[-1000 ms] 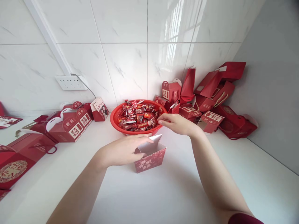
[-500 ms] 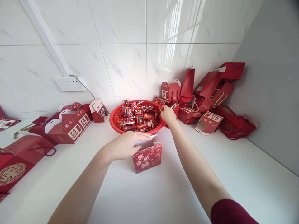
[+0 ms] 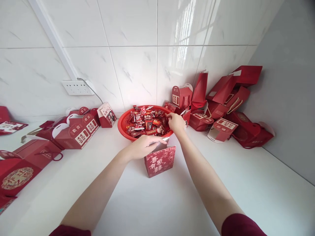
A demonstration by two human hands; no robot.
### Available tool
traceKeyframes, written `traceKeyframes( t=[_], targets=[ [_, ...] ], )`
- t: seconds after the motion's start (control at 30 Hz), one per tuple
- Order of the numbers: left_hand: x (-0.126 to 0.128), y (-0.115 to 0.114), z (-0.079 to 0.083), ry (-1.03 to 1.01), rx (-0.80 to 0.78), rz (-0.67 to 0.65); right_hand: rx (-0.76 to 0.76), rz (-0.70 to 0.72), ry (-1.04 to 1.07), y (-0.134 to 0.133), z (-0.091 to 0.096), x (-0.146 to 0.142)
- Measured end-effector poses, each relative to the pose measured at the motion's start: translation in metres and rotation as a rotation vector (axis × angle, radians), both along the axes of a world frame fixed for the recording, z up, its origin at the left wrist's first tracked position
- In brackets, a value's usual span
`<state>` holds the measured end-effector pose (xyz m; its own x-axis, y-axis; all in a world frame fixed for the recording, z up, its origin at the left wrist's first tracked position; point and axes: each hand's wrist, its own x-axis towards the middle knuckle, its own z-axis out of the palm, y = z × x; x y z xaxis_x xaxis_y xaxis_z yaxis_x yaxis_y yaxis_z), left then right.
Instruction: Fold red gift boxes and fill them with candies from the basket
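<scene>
1. Right hand [image 3: 176, 123]: down at the right end of the red basket [image 3: 120, 124], just inside the rim, fingers bent in among the wrapped sweets [image 3: 148, 124]. Tips hidden; cannot tell an empty pinch from a grip on a sweet.
2. Left hand [image 3: 141, 147]: palm down at the left edge of the floral red box [image 3: 161, 162], with fingers stretched loosely across the open top. Not curled into a fist or a pinch; seems a light steadying touch rather than a firm hold.
3. Place of the box: upright on the white bench [image 3: 152, 209], just in front of the basket, pale lettering toward the viewer. Bottom of the inside out of sight, so no telling how full.
4. Round about: a row of red boxes [image 3: 78, 134] on the left, a small pale-topped box [image 3: 107, 116] near the basket, a heap of red cartons [image 3: 222, 88] on the right.
5. Step in hand, by judgement: picking out sweets with one hand while minding the box with the other.
6. Next move, also by judgement: calls for a sure pinch, a lift clear of the rim, a short carry to the box, and a gap between the left fingers and the opening, without tipping anything.
</scene>
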<state>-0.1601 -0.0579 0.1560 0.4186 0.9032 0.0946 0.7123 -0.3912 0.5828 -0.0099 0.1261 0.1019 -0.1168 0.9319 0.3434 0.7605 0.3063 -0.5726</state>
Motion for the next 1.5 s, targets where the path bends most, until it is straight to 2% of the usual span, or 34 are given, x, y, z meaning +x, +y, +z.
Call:
traceKeyframes(
  t=[0.17,0.27,0.4,0.5,0.6,0.77,0.9,1.0,1.17,1.23,1.4,1.5],
  targets=[
    [0.0,0.002,-0.003,-0.043,-0.019,-0.018,0.029,0.09,0.189,-0.009,-0.003,0.021],
    [-0.001,0.002,-0.002,-0.053,-0.007,-0.03,0.054,0.138,0.321,-0.011,0.006,0.035],
    [-0.001,0.002,0.0,-0.06,-0.001,-0.042,0.091,0.325,0.611,-0.022,0.033,0.053],
    [-0.001,-0.001,0.003,-0.05,-0.016,-0.075,0.02,0.527,0.725,-0.044,0.057,0.064],
    [0.0,-0.004,0.007,-0.008,-0.031,-0.091,-0.034,0.686,0.705,-0.071,0.078,0.073],
    [0.002,-0.008,0.011,0.054,0.005,-0.082,-0.008,0.815,0.663,-0.108,0.097,0.08],
    [0.001,-0.009,0.01,0.031,0.02,-0.04,-0.051,0.87,0.643,-0.12,0.1,0.078],
    [0.002,-0.009,0.008,-0.047,0.07,-0.007,-0.114,0.859,0.687,-0.121,0.097,0.072],
    [0.004,-0.01,0.009,-0.45,0.216,0.195,-0.229,0.796,0.867,-0.118,0.091,0.057],
    [0.003,-0.011,0.012,-0.579,0.231,0.226,-0.253,0.798,0.899,-0.118,0.09,0.053],
    [0.0,-0.012,0.016,-0.654,0.124,0.207,-0.402,0.907,0.748,-0.118,0.086,0.046],
    [-0.001,-0.01,0.015,-0.688,0.053,0.208,-0.419,0.952,0.73,-0.116,0.082,0.043]
  ],
)
